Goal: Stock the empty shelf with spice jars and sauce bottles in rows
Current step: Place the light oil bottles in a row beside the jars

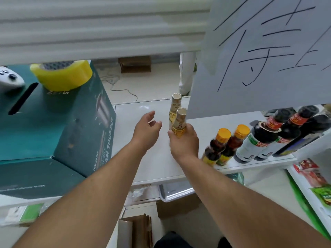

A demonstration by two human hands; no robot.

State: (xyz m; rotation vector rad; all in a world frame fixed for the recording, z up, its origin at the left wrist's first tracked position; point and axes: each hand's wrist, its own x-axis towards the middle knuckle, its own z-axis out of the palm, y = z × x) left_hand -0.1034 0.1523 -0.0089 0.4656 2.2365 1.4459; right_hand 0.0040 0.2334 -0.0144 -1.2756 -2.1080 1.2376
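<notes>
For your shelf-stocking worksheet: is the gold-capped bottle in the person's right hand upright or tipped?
Upright: the gold-capped bottle has its cap on top, and the right hand grips its body.

I read "SOUP POT" and "DW-14758" on teal box (86,140); white paper sign (268,51) bears handwritten characters, unreadable to me.

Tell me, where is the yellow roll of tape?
In the head view, the yellow tape roll sits at the upper left on top of the green box, right beside a white controller.

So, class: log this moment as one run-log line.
right hand: grips gold-capped bottle | left hand: open, empty | second gold-capped bottle: behind | shelf: partly stocked
</notes>
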